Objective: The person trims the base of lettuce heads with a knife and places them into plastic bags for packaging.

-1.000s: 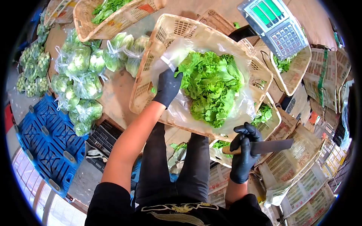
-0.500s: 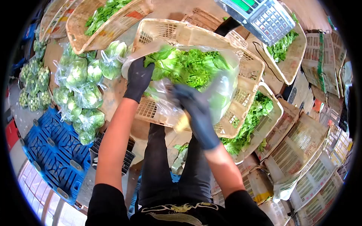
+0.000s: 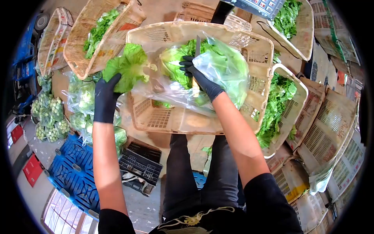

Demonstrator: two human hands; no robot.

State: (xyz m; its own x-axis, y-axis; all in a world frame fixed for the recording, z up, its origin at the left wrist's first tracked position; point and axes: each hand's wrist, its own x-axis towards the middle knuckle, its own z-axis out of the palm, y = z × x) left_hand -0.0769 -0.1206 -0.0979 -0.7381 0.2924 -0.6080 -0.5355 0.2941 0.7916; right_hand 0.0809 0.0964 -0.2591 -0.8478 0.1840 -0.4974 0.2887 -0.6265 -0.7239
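Observation:
My left hand (image 3: 106, 99), in a black glove, is closed on a loose green lettuce leaf (image 3: 130, 66), held past the left side of a beige plastic basket (image 3: 159, 126). Over the basket, my right hand (image 3: 204, 82), also gloved, grips a knife (image 3: 198, 46). Its blade points away from me, and its pale handle shows below the fingers. That hand rests against a clear plastic bag (image 3: 226, 64). Leafy lettuce (image 3: 173, 66) fills the bag and shows at its open left end. The bag lies across the basket.
Bagged lettuces (image 3: 85, 97) sit at the left, above a blue pallet (image 3: 74, 171). A black crate (image 3: 140, 167) stands near my legs. Greens lie in another basket (image 3: 288, 101) at the right. A digital scale (image 3: 263, 6) is at the top, and stacked baskets (image 3: 327, 117) line the right.
My left hand has moved left, away from the bag, with a lettuce leaf in it. My right hand, blurred before, is now over the bag with the knife blade pointing away from me.

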